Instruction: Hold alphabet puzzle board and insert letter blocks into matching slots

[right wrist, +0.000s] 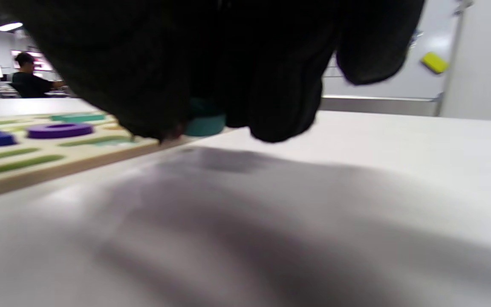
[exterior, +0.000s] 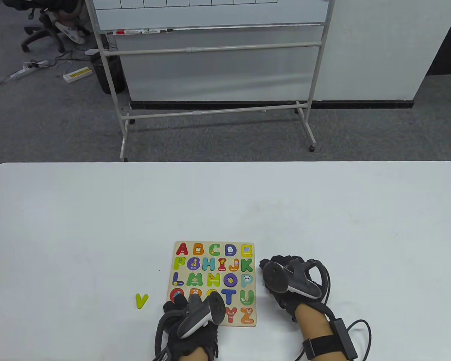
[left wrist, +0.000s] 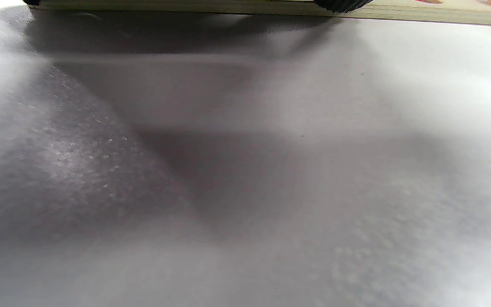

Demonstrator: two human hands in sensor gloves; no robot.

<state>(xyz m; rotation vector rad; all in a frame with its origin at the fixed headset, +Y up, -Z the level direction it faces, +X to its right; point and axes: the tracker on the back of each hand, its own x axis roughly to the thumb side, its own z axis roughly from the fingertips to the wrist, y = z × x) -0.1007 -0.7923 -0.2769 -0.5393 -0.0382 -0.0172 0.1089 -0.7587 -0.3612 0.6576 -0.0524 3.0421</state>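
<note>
The wooden alphabet puzzle board (exterior: 213, 282) lies near the table's front edge, with most slots holding coloured letters. My left hand (exterior: 176, 302) rests on the board's near-left corner and covers the letters there. The left wrist view shows the board's edge (left wrist: 399, 15) with one fingertip (left wrist: 339, 4) on it. My right hand (exterior: 265, 267) sits just right of the board, level with the teal K (exterior: 247, 265). In the right wrist view its curled fingers (right wrist: 279, 106) hang at the board's edge (right wrist: 36, 170), in front of a teal letter (right wrist: 205, 123); I cannot tell if they grip it. A loose green V (exterior: 141, 301) lies left of the board.
The white table (exterior: 225, 210) stretches wide to the left, right and far side of the board. A rolling whiteboard stand (exterior: 210, 75) stands on the carpet beyond the table's far edge.
</note>
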